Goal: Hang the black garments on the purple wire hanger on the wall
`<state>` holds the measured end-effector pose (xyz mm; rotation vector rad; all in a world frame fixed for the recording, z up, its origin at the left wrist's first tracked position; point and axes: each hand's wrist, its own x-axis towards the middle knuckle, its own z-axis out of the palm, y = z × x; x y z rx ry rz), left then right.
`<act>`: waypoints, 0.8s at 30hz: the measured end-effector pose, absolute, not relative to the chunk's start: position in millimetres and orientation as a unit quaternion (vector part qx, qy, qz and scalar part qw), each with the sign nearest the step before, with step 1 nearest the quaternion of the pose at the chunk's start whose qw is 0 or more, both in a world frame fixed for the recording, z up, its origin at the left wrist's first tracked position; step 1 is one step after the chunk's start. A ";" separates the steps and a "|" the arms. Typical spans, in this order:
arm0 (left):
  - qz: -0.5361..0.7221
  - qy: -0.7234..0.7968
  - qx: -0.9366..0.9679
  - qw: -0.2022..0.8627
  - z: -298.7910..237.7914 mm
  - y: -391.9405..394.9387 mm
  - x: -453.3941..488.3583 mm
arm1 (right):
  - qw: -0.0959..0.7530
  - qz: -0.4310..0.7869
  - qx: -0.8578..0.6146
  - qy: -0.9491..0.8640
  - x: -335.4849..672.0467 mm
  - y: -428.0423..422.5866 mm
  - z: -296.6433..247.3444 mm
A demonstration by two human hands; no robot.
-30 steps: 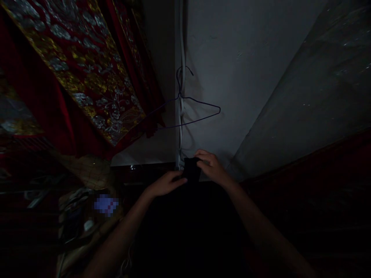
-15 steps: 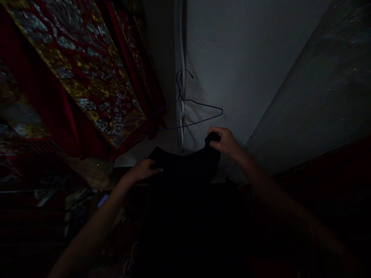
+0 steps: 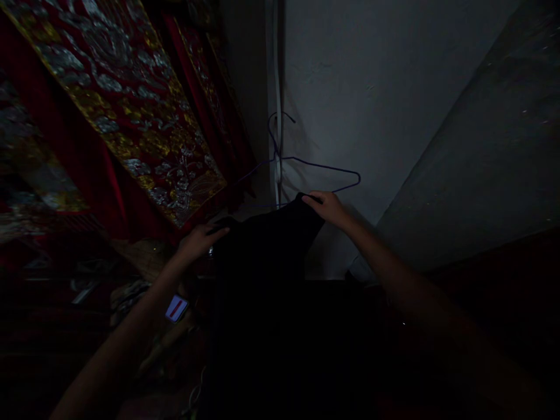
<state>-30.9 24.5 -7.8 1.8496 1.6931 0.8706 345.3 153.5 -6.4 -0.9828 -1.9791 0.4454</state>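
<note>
A black garment (image 3: 262, 256) is stretched between my two hands, its lower part lost in the dark. My left hand (image 3: 199, 240) is closed on its upper left edge, thumb lying over the cloth. At the upper right corner my right hand (image 3: 326, 205) pinches the fabric. Just above and behind the garment hangs a thin dark blue clothes hanger (image 3: 326, 167), hooked at a pale vertical strip on the wall. The garment's top overlaps the hanger's lower bar in view; whether they touch I cannot tell.
Red cloth with gold and silver embroidery (image 3: 144, 116) hangs at the left. A grey wall (image 3: 350, 87) stands behind the hanger, with a pale cord (image 3: 277, 58) running down it. Low on the left lies a small lit screen (image 3: 177, 308) among dim clutter.
Both hands have shifted a little left and up with the garment, and its right corner now overlaps the hanger's lower bar. The view has moved slightly, and the lit screen shows more fully.
</note>
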 end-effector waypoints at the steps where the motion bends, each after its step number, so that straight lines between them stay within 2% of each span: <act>1: 0.308 0.618 0.684 0.236 -6.5 27.3 -31.7 | 0.427 0.179 -0.389 -0.796 352.0 147.6 -4.2; 8: 0.289 0.592 0.708 0.254 9.6 48.2 -19.4 | 0.410 0.181 -0.395 -0.802 378.1 119.0 12.7; 13: 0.408 0.527 0.740 0.083 41.0 43.3 11.7 | 0.394 0.217 -0.382 -0.807 368.5 108.0 9.3; 17: 0.426 0.487 0.762 -0.018 75.5 50.3 36.0 | 0.382 0.260 -0.366 -0.808 352.8 88.4 7.7; 20: 0.381 0.507 0.772 -0.040 88.6 63.1 37.3 | 0.395 0.258 -0.358 -0.806 356.7 64.0 12.7; 24: 0.350 0.500 0.792 -0.013 90.3 73.2 22.2 | 0.407 0.173 -0.416 -0.795 389.6 42.9 24.8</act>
